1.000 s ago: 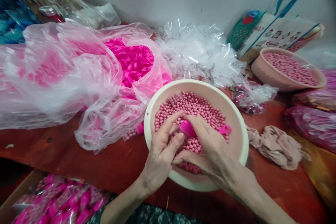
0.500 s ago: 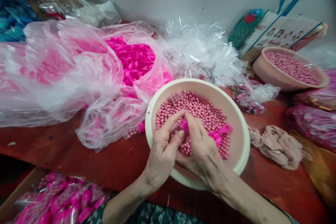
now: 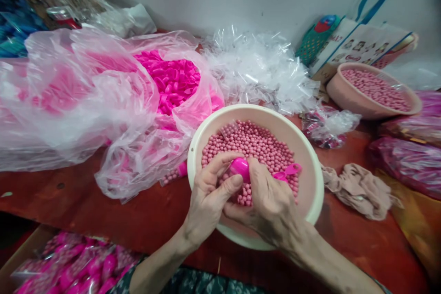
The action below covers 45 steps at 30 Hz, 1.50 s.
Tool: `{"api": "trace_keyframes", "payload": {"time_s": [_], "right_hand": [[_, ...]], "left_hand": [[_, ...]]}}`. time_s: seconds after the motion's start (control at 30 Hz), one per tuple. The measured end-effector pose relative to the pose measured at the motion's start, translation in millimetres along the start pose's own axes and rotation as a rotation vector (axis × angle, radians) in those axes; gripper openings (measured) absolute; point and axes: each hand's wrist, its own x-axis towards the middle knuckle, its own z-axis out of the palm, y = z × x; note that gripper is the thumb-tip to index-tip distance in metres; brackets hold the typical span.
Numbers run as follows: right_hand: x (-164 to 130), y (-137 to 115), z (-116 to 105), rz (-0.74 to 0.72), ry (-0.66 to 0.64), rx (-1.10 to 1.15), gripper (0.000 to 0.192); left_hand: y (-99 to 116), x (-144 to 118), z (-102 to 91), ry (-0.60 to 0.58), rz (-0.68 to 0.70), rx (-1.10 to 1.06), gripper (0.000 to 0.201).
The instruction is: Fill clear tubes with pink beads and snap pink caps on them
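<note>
My left hand (image 3: 215, 195) is closed, thumb and fingers around a glossy, rounded pink plastic piece (image 3: 240, 168). My right hand (image 3: 270, 197) is bent against the same piece from the other side, its fingertips partly hidden. Both hands are over a cream basin (image 3: 312, 165) holding many small pink beads (image 3: 272, 149). A pink plastic spoon (image 3: 291, 169) with a hole in its handle lies on the beads beside my right hand, partly covered by it. A bit of clear film (image 3: 230, 129) rests on the beads near the far rim.
Left of the basin, a large plastic bag (image 3: 134, 147) gapes around many pink plastic pieces (image 3: 175, 80). Clear little bags (image 3: 262, 69) are heaped behind. A second basin (image 3: 339, 89) of beads, a crumpled cloth (image 3: 365, 190) and a box of filled packets (image 3: 79, 266) surround the area.
The rounded pink piece shows more fully between my fingers, and my hands have dropped slightly. My right hand now covers more of the spoon on the beads. The view has shifted a little.
</note>
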Motion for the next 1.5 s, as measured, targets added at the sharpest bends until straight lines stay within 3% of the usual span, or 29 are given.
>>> {"api": "trace_keyframes", "payload": {"time_s": [0.1,0.23,0.33,0.43,0.5,0.57,0.67,0.77,0.87,1.03,1.2,1.33,1.4,1.5], "right_hand": [[-1.8,-1.9,3.7,-0.004,-0.035,-0.04,0.033],[-1.1,-4.1,6.7,0.097,-0.048,0.147,0.029],[3.4,3.4,1.5,0.089,-0.094,0.402,0.051],[9.9,26.7,-1.1,0.092,-0.172,0.545,0.067],[15.4,47.7,5.1,0.194,-0.172,0.504,0.048],[23.1,66.1,18.3,0.219,-0.151,0.413,0.034],[40.7,78.9,44.0,0.239,-0.133,0.307,0.032],[61.3,76.1,67.0,0.29,-0.147,0.273,0.029],[76.0,70.4,83.1,0.335,-0.165,0.265,0.026],[81.9,67.0,85.1,0.349,-0.187,0.338,0.02],[70.6,71.8,53.5,0.286,-0.217,0.53,0.018],[53.8,74.7,26.0,0.263,-0.268,0.648,0.014],[46.0,71.6,14.4,0.258,-0.284,0.722,0.013],[37.8,61.1,-0.7,0.204,-0.3,0.76,0.013]], "left_hand": [[0.0,0.7,-0.1,0.019,0.013,0.063,0.02],[0.5,-0.3,2.2,0.059,0.042,0.132,0.021],[4.7,-7.0,-2.3,0.114,0.077,0.087,0.029],[8.6,-18.3,-22.7,0.31,0.209,0.116,0.035],[5.6,-25.4,-44.6,0.505,0.338,0.222,0.036],[-3.7,-30.4,-68.3,0.593,0.338,0.37,0.034],[-22.4,-31.7,-96.3,0.499,0.224,0.743,0.029],[-33.7,-24.9,-109.1,0.41,0.271,1.15,0.025],[-35.4,-13.7,-112.4,0.438,0.317,1.289,0.025],[-38.0,-4.9,-114.5,0.484,0.363,1.431,0.028],[-27.5,-23.6,-104.8,0.515,0.52,1.363,0.026],[-0.3,-32.8,-76.9,0.495,0.671,1.174,0.03],[11.4,-26.7,-56.8,0.4,0.607,1.097,0.033],[18.3,-8.6,-24.9,0.179,0.395,0.918,0.045]]}}
